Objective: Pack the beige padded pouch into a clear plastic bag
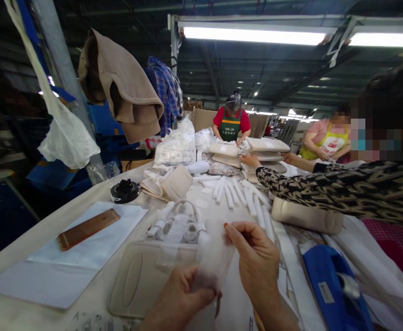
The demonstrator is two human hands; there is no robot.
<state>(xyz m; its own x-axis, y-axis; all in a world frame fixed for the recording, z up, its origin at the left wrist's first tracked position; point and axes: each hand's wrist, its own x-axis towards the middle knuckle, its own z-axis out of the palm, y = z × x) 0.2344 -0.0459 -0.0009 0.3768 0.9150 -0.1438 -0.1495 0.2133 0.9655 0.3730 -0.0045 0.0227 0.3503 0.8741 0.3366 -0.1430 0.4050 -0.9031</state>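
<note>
Between my two hands is a thin, whitish translucent sheet [212, 257], perhaps tissue or plastic film. My left hand [184, 294] pinches its lower end, fingers closed. Higher up, my right hand [256, 257] grips the sheet's upper right edge between thumb and fingers. A beige bag [153, 276] with an oval raised panel lies flat just left of my hands. White straps [179, 225], coiled and partly covered in clear plastic, rest at its top edge.
A brown phone [89, 229] lies on white paper [54, 276] at left, near a black tape roll [124, 191]. White rolled strips [234, 191] lie ahead. A blue tape dispenser [336, 285] stands at right. A co-worker's patterned sleeve [308, 188] reaches across towards stacked beige bags [267, 145].
</note>
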